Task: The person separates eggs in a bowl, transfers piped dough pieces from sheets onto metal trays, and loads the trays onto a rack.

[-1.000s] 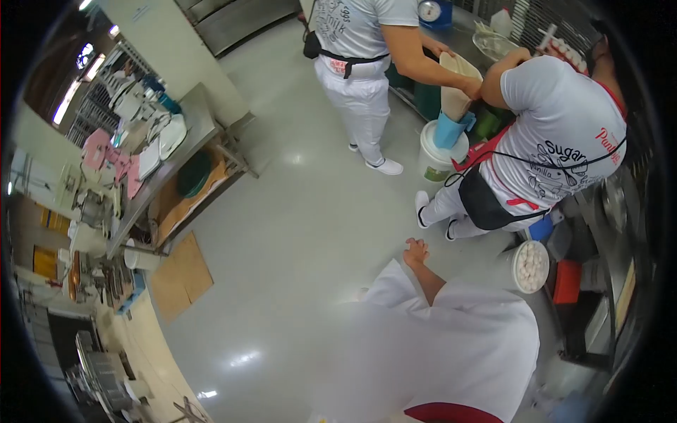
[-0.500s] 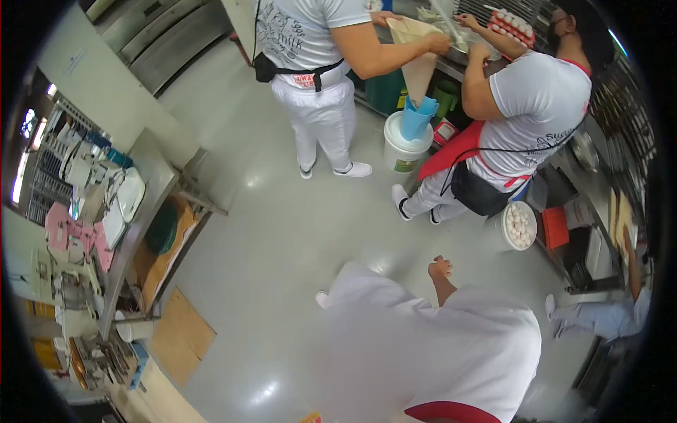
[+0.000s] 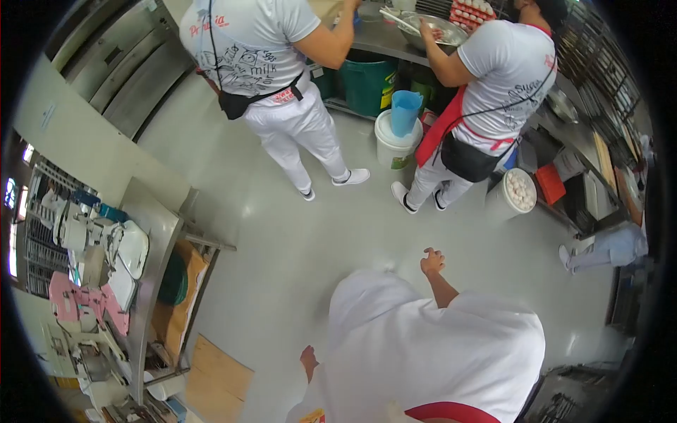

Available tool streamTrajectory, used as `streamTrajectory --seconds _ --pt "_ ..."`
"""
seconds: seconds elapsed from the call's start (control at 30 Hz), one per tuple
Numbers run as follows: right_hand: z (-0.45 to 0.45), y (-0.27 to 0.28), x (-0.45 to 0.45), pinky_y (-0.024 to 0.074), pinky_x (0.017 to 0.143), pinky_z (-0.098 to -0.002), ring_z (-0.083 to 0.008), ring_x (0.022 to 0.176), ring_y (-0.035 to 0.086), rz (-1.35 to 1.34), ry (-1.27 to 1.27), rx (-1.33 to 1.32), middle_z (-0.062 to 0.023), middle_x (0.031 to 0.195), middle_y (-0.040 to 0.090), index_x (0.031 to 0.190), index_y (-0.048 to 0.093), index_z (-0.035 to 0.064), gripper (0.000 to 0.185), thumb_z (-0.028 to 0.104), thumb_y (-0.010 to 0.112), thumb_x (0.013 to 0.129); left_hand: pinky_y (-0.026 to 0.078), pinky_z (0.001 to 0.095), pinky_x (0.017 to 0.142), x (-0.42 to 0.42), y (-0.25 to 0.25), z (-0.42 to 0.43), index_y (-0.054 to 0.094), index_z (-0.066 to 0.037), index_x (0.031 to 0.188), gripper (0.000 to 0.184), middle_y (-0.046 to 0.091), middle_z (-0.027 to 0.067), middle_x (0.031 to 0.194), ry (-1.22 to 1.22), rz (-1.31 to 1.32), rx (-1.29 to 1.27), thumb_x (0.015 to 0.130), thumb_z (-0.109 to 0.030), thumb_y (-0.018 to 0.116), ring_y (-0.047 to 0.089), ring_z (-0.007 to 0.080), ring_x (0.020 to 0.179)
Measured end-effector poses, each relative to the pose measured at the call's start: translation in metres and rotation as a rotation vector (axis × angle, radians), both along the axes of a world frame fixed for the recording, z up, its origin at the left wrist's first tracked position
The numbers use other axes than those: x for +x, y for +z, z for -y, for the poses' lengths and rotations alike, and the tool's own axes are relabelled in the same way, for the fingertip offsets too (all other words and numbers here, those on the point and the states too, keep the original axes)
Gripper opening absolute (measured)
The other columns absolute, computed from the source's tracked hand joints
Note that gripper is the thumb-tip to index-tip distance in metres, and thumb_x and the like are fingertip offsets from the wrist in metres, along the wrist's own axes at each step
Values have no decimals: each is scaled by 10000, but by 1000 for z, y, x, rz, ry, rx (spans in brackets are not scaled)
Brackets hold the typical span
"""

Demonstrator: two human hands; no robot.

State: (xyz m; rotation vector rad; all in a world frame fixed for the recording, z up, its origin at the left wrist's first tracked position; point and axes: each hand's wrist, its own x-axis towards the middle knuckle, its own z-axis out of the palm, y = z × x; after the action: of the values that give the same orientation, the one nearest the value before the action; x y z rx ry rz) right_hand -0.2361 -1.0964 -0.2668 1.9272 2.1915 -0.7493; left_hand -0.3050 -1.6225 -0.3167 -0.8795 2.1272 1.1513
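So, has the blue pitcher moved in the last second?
No. The blue pitcher still stands on the lidded white bucket near the green bin, with no clear shift either way.

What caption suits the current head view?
Right hand empty over grey floor, left hand at the wearer's side; ahead, two co-workers, blue pitcher on white bucket.

Far desk (image 3: 374,37): bowl (image 3: 455,35) on top, egg trays (image 3: 471,11) behind it. Beneath: bin (image 3: 367,88), left of lidded bucket (image 3: 395,151); pitcher (image 3: 405,113) on lid. Egg bucket (image 3: 518,193) on floor (image 3: 282,261), farther right. Left desk (image 3: 156,211): equipment (image 3: 130,250) on top; board (image 3: 218,381) on floor, just right of near end. Near side: right hand (image 3: 433,262) over floor.
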Motion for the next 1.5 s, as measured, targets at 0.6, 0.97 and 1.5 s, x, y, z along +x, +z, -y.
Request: streamTrajectory --seconds 0.6,0.97,1.5 --pt "-34 -27 -148 313 967 -468 -297 1192 362 201 -231 -134 -87 1235 438 1078 568 276 349 167 572 747 446 334 902 -232 -10 -37 615 -73 1136 389 591 121 1179 128 -52 207 749 -35 590 552 227 1081" --pt "-79 5 -443 479 767 -400 -253 895 601 -394 470 -116 -83 939 612 1012 594 190 291 126 567 730 485 300 897 -407 1 -102 631 -197 1096 348 544 -43 1261 -679 -94 -195 773 -68 621 529 165 1134" --pt "-106 50 -639 451 650 -316 -217 701 575 -816 398 -100 -110 782 616 825 630 65 153 27 498 756 481 333 836 -689 -37 -120 606 -67 1076 373 604 115 1095 -1517 -284 -388 720 -177 599 575 243 1014"
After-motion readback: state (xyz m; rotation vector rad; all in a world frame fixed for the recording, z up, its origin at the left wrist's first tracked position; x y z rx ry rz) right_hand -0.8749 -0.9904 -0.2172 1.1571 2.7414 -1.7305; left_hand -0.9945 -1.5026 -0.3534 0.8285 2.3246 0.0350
